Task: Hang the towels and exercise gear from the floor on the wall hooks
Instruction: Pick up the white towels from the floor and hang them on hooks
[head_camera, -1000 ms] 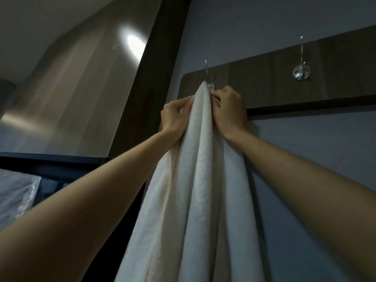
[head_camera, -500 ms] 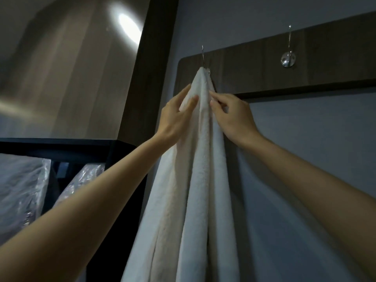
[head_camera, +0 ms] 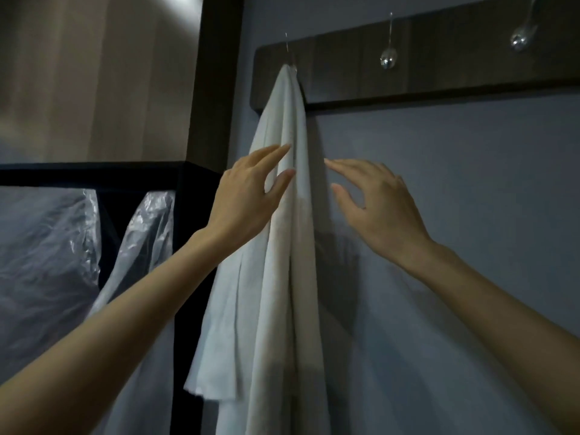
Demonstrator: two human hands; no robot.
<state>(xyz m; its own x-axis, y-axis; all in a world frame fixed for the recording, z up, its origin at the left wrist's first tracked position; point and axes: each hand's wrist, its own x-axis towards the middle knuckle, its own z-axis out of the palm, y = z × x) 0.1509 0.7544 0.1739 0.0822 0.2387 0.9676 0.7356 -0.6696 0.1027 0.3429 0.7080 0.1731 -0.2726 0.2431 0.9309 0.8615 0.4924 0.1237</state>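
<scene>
A white towel [head_camera: 282, 246] hangs in long folds from the leftmost metal hook [head_camera: 290, 62] of a dark wooden hook board [head_camera: 439, 58] on the wall. My left hand [head_camera: 248, 196] is in front of the towel's left side with fingers spread and straight, fingertips near the cloth. My right hand [head_camera: 376, 202] hovers just right of the towel with relaxed, extended fingers, holding nothing. Two bare metal hooks, one at the board's middle [head_camera: 388, 59] and one to the right [head_camera: 519, 39], carry nothing.
A dark vertical wooden post [head_camera: 216, 89] stands left of the board. A black frame [head_camera: 94, 172] at the left holds items wrapped in clear plastic [head_camera: 47, 262]. Grey wall [head_camera: 455, 183] fills the right side.
Both hands have let go of the towel's top at the hook and dropped lower, fingers opening. The towel now hangs on its own. The view has tilted down and right.
</scene>
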